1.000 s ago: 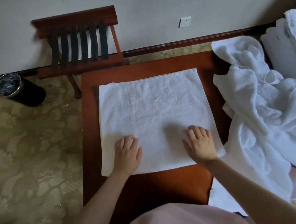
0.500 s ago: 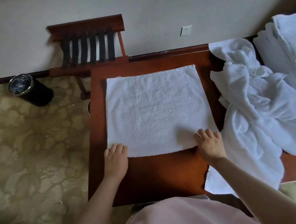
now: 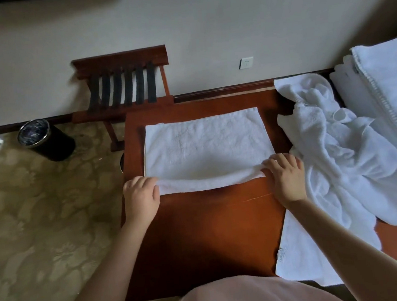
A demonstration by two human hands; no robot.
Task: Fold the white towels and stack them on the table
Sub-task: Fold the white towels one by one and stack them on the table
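Observation:
A white towel lies flat on the reddish-brown wooden table, folded into a rectangle. Its near edge is lifted off the wood and curls upward. My left hand grips the near left corner of that towel. At the near right corner, my right hand grips the same edge. A heap of crumpled white towels lies to the right, partly hanging over the table's front edge.
Folded white linen with a blue emblem sits at the far right. A wooden luggage rack stands against the wall behind the table. A black waste bin stands on the patterned carpet at left.
Both hands slid from the towel's top to its near corners, closed on them, and raised the near edge off the table. The camera view shifted back.

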